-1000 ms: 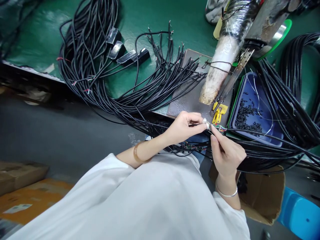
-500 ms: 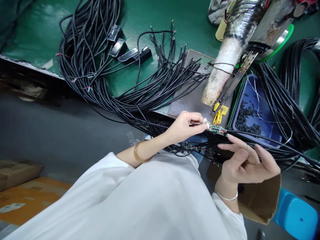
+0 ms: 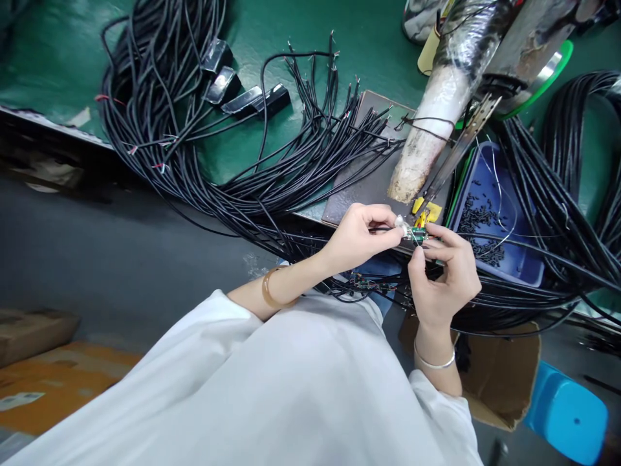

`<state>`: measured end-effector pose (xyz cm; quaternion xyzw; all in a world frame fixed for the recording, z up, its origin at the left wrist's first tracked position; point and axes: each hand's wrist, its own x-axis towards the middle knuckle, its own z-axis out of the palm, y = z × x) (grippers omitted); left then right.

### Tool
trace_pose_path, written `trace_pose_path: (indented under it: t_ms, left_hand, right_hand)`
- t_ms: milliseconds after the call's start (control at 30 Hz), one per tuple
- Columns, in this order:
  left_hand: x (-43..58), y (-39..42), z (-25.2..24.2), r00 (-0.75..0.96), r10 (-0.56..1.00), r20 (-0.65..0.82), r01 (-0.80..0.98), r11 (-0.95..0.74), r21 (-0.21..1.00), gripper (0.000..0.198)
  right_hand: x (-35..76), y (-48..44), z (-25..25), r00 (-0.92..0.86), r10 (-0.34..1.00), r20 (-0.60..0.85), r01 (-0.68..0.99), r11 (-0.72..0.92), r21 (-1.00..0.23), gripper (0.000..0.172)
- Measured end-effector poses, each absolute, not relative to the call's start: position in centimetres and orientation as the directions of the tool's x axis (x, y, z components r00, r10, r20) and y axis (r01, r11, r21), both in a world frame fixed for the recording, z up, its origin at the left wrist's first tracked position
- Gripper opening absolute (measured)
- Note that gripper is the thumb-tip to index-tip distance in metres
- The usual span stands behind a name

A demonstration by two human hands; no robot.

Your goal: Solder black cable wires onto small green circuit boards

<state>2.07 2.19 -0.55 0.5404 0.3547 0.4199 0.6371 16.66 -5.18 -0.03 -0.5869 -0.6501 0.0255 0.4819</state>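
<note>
My left hand (image 3: 359, 236) is closed in a pinch on the silver connector end (image 3: 400, 225) of a black cable, at the front edge of the green bench. My right hand (image 3: 444, 275) is closed beside it, thumb and forefinger pinching the small green circuit board (image 3: 418, 235) with coloured wires at that same cable end. The two hands almost touch. Just above them hang yellow-handled clips (image 3: 423, 213) below a wrapped soldering tool (image 3: 436, 123).
A big bundle of black cables (image 3: 204, 162) sprawls over the green bench (image 3: 301, 26). A blue tray (image 3: 504, 252) of small black pieces lies right of my hands, with more cables (image 3: 557, 194) across it. A cardboard box (image 3: 504, 382) and blue stool (image 3: 567, 414) stand below.
My right hand was pinching at the cable end, then swung out to the right with fingers spread, and has now come back and closed on the circuit board. My left hand stayed put.
</note>
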Motion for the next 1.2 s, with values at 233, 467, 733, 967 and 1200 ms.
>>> trace_pose_path:
  t_ms: [233, 467, 733, 967, 1200]
  left_hand:
    - [2.7, 2.4, -0.6, 0.323, 0.946, -0.032, -0.127, 0.077, 0.989, 0.016]
    - [3.0, 2.3, -0.5, 0.288, 0.957, -0.031, -0.136, 0.073, 0.988, 0.017]
    - [2.9, 2.3, 0.3, 0.252, 0.968, 0.001, -0.067, 0.017, 0.998, 0.016]
    - [2.4, 2.1, -0.1, 0.312, 0.950, -0.012, -0.035, 0.024, 0.999, 0.021]
    - [2.4, 2.3, 0.0, 0.327, 0.945, 0.013, -0.035, -0.002, 0.999, 0.019]
  right_hand:
    - [16.7, -4.5, 0.6, 0.151, 0.806, 0.572, 0.721, 0.307, -0.622, 0.012]
    - [16.8, -4.2, 0.6, 0.159, 0.807, 0.569, 0.708, 0.309, -0.636, 0.014]
    - [16.7, -4.4, 1.3, 0.146, 0.804, 0.576, 0.730, 0.305, -0.612, 0.013]
    - [16.7, -4.9, 1.4, 0.090, 0.827, 0.555, 0.763, 0.301, -0.572, 0.016]
    - [16.7, -4.6, 1.5, 0.134, 0.837, 0.530, 0.756, 0.260, -0.601, 0.011]
